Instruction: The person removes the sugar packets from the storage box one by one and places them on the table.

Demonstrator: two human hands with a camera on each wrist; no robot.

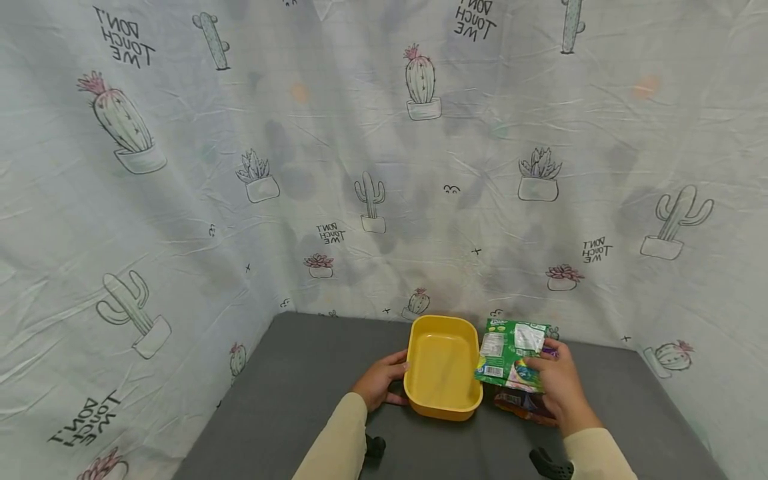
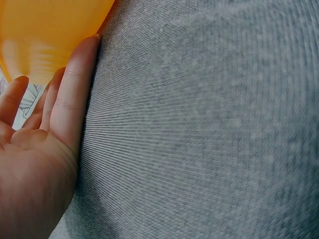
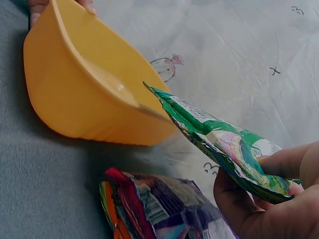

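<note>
A deep yellow plastic basin (image 1: 443,411) stands upright on the grey table. My left hand (image 1: 379,381) rests against its left side, fingers and thumb spread and fairly straight. The left wrist view shows the thumb lying along the table, its tip touching the basin wall. My right hand (image 1: 561,379) pinches a flat green packet (image 1: 501,347) printed with a barcode, between thumb and fingers. The packet hovers right of the basin, its left edge close to the rim. Beneath it, purple and reddish-brown packets (image 3: 174,204) lie on the table, partly hidden in the head view.
The grey table (image 1: 288,393) ends at a pale curtain (image 1: 372,273) printed with cacti, which also hangs along both sides. Dark straps or mounts (image 1: 549,463) show by the wrists.
</note>
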